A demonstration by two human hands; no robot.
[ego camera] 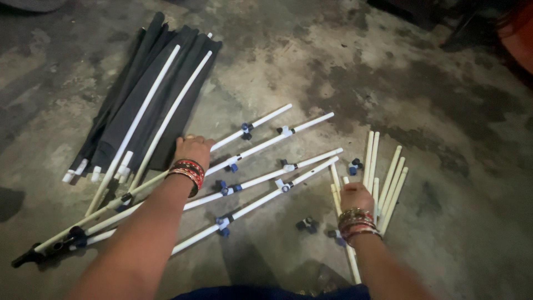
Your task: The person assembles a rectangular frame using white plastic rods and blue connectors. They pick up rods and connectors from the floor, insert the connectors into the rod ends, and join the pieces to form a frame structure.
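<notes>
My left hand (193,149) rests on one of the long white rods (266,143) laid out across the concrete floor; its fingers curl down out of sight, near the edge of a folded black fabric bundle (150,94). Several long white rods with blue and black connectors (230,166) lie side by side between my arms. My right hand (355,196) is closed around a short white rod (337,186) at the edge of a pile of short cream rods (388,183). Both wrists wear red and gold bangles.
The black fabric bundle has white rods slid through it and lies at the upper left. Loose small dark connectors (306,224) sit on the floor between the long rods and the short ones. A dark object and a red shape (519,33) are at the top right.
</notes>
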